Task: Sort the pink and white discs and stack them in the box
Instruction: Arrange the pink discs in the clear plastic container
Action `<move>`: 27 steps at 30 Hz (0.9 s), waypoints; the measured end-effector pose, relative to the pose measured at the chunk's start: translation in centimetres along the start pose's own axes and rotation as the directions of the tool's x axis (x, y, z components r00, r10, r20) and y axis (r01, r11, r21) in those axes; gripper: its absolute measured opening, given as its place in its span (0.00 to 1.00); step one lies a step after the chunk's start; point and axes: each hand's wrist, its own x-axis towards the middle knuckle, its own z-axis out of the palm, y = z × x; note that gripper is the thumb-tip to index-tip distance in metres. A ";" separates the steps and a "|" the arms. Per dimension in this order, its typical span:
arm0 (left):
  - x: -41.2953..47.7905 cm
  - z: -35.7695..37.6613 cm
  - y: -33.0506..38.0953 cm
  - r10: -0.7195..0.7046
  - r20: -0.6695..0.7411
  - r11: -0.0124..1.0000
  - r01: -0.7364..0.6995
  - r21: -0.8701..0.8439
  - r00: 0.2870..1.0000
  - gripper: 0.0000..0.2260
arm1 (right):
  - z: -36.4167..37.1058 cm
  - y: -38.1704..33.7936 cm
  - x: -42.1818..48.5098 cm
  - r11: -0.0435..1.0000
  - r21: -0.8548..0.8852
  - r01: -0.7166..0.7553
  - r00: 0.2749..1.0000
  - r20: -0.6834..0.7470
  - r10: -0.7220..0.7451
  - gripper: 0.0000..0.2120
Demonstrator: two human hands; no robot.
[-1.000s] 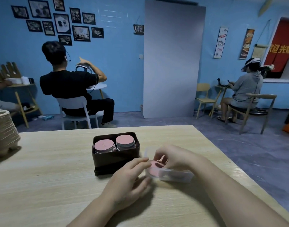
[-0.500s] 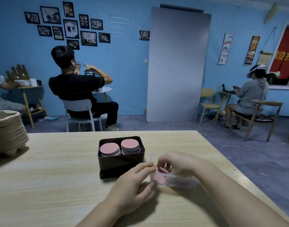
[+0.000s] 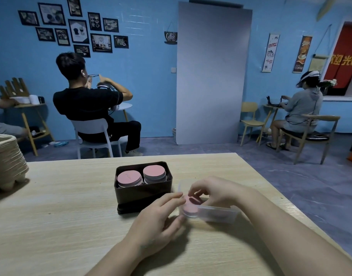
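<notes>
- The right hand (image 3: 213,191) stays where it was a second ago, reaching down into the clear tub (image 3: 219,214). Its fingers curl over the loose pink discs (image 3: 189,208) there. One disc looks tipped up under the fingertips, but I cannot tell whether they already pinch it.
- The left hand (image 3: 157,220) has hardly moved either. It rests on the table (image 3: 61,206) at the tub's near-left corner with its fingers loosely extended and the index finger reaching toward the rim. It grips nothing and seems to steady the tub.
- The dark box (image 3: 143,194) stands just left of the tub. It holds two stacks (image 3: 129,178), both topped with pink, and neither looks taller than before.
- The only real change is the view, which has drifted a little.
- Meaning for the task: no disc has crossed over in this stretch, so the pick is probably in hand rather than finished. Thin discs lying flat are hard to lift by the edge. More remain in the tub, so the sorting is partway done.
</notes>
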 end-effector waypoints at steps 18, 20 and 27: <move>0.1 -3.0 0.3 0.073 -0.164 0.995 -0.062 0.072 0.984 0.13 | -0.2 -1.0 -2.6 0.959 0.263 0.108 0.915 -0.404 0.008 0.15; 0.3 -4.3 -0.5 0.082 -0.211 0.990 -0.056 0.129 0.974 0.12 | -0.3 -1.6 -2.1 0.951 0.278 0.136 0.899 -0.438 -0.001 0.15; -0.8 -8.1 -4.7 0.032 -0.268 0.974 0.030 0.225 0.963 0.11 | -0.2 -4.4 1.7 0.940 0.301 0.164 0.873 -0.488 0.003 0.22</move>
